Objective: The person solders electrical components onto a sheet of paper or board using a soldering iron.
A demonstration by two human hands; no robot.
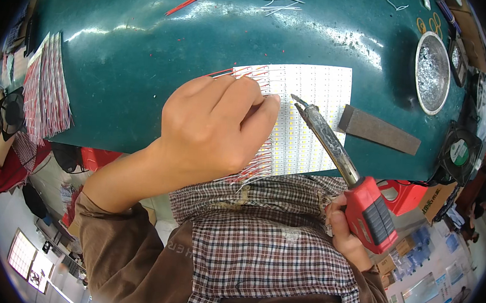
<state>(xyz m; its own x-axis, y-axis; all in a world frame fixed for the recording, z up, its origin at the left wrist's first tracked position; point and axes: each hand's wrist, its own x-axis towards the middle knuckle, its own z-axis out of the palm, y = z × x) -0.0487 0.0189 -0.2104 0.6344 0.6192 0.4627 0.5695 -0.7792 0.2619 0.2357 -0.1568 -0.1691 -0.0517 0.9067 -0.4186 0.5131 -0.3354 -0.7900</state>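
Observation:
My left hand (211, 124) is closed over a white LED circuit board (313, 117), thumb and fingers pinched near its left part; what they hold is hidden. Red and white wires (256, 166) run along the board's left side, partly beneath this hand. My right hand (345, 233) grips a soldering iron (365, 211) by its red and black handle. Its dark tip points up and left, over the board, a short way right of the left fingertips. A dark rectangular bar (380, 130) touches the board's right edge.
Red wires (190, 0) and white wires (281, 1) lie at the table's far side. A wired bundle of strips (47, 90) rests at far left. To the right are a metal bowl (432, 74) and a small fan (459, 152). Another person's red sleeve (4, 163) shows at left.

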